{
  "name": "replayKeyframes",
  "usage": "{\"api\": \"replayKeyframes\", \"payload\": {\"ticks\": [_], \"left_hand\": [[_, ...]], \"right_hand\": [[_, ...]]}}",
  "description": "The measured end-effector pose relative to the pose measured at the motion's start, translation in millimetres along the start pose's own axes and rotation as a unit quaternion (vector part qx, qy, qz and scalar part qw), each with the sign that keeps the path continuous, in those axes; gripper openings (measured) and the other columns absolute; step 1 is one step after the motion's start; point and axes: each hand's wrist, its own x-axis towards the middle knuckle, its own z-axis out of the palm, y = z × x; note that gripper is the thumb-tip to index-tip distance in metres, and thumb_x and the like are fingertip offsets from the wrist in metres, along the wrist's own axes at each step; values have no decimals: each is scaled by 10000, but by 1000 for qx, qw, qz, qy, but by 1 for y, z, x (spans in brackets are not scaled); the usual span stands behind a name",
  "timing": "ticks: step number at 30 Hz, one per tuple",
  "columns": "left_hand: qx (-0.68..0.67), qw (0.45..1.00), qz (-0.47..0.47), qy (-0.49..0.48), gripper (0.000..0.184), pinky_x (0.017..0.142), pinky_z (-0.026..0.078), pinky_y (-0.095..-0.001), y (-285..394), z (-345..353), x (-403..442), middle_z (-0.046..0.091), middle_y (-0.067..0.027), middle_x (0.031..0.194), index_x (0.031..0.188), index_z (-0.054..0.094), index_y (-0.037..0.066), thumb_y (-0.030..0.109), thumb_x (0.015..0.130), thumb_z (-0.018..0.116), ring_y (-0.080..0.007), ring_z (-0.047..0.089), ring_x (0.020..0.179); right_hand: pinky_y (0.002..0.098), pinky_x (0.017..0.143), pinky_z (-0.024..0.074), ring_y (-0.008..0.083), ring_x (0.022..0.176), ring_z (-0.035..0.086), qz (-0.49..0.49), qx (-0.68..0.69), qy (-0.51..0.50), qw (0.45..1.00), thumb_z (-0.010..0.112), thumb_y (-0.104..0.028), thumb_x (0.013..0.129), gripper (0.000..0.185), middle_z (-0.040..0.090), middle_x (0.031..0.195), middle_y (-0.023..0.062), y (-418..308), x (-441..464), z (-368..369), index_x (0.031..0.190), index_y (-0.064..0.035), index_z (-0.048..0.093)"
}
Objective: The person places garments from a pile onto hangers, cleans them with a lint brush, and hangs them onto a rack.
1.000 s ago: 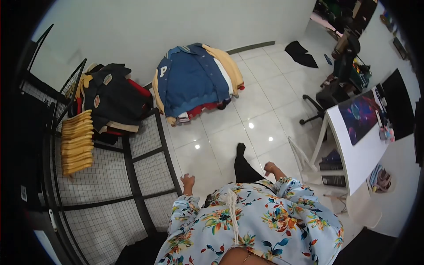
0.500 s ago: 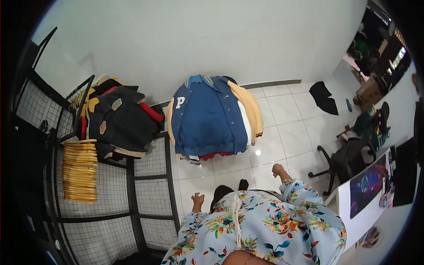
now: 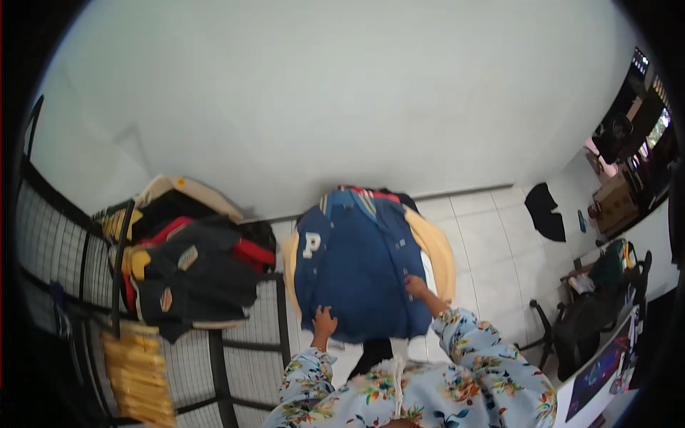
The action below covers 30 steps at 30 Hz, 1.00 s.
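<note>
A blue varsity jacket [image 3: 357, 271] with cream sleeves, striped collar and a white letter P lies spread over a pile of other garments in front of me. My left hand [image 3: 325, 324] is over its lower left hem, fingers apart and holding nothing. Higher up, my right hand [image 3: 417, 287] is at the right front edge by the snaps. Its fingers are curled in and look closed on the jacket's edge, though the fingertips are hard to make out.
Dark jackets with patches [image 3: 200, 278] hang on a black rack at left, near blurred yellow wooden hangers [image 3: 139, 374]. Black mesh panels [image 3: 250, 364] stand beside them. At right are a black cloth [image 3: 546, 212] on the floor, an office chair [image 3: 578, 332] and a white desk [image 3: 576, 389].
I have moved closer to the jacket pile. Both hands, earlier short of it, have reached forward over the blue jacket. The view has tilted up, showing more wall.
</note>
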Motion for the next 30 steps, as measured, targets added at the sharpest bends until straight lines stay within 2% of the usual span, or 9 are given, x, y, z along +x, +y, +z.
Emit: {"api": "replayKeyframes", "payload": {"ticks": [1,5,8,13,16,21,24,27,30], "left_hand": [[-4,1000,4,4,498,986,207,-554,20,-12,37,246,-174,1346,1199,431,140,217,727,574,-348,269,1235],[67,988,118,69,514,981,244,-517,67,-37,142,312,-148,1315,1204,421,142,194,720,586,-326,337,1198],[107,983,119,94,572,968,278,-494,101,-49,209,339,-140,1294,1230,378,114,187,713,610,-297,359,1184],[171,974,99,106,661,895,365,-468,132,-64,271,365,-147,1260,1254,331,99,173,685,658,-280,393,1155],[236,963,95,92,712,839,420,-440,130,-66,298,362,-147,1255,1269,304,103,167,668,681,-277,422,1128],[160,978,98,95,488,722,470,-406,101,-68,324,517,-190,1052,1148,439,51,144,706,623,-339,538,911],[61,990,64,113,333,677,470,-400,91,-88,323,583,-197,901,1037,521,25,139,731,585,-371,563,792],[-124,977,150,82,219,689,448,-424,84,-102,296,596,-207,759,894,568,5,144,725,570,-388,566,770],[-160,974,160,31,237,673,443,-386,81,-109,243,590,-204,816,864,563,24,192,702,608,-365,569,796]], "right_hand": [[399,820,447,352,966,530,-8,-13,-7,1000,586,-177,724,347,557,993,218,-8,27,-4,1047,-67,524],[422,836,434,377,1000,491,55,-30,79,995,661,-189,687,556,455,1143,198,-74,100,-24,1165,-70,402],[428,853,419,370,1091,415,102,-21,104,989,695,-174,662,720,346,1205,196,-102,156,-31,1244,-99,278],[435,837,429,356,1111,394,145,-82,83,983,714,-168,649,748,340,1205,176,-113,212,-25,1249,-109,270],[417,797,452,355,1002,480,127,-188,114,967,679,-154,672,651,430,1079,174,-102,228,-10,1210,-75,322],[400,722,467,330,825,563,127,-109,180,969,620,-106,680,369,548,867,158,-57,244,4,1026,-59,502],[385,644,458,303,670,583,29,32,150,988,562,-101,679,133,551,645,142,-46,236,-5,786,-23,566],[371,621,450,276,676,592,45,108,59,991,573,-146,677,139,560,637,138,-47,208,-23,725,-16,560],[357,605,447,257,680,597,39,119,-9,992,592,-198,678,189,565,638,136,-55,165,-47,694,-13,557]]}}
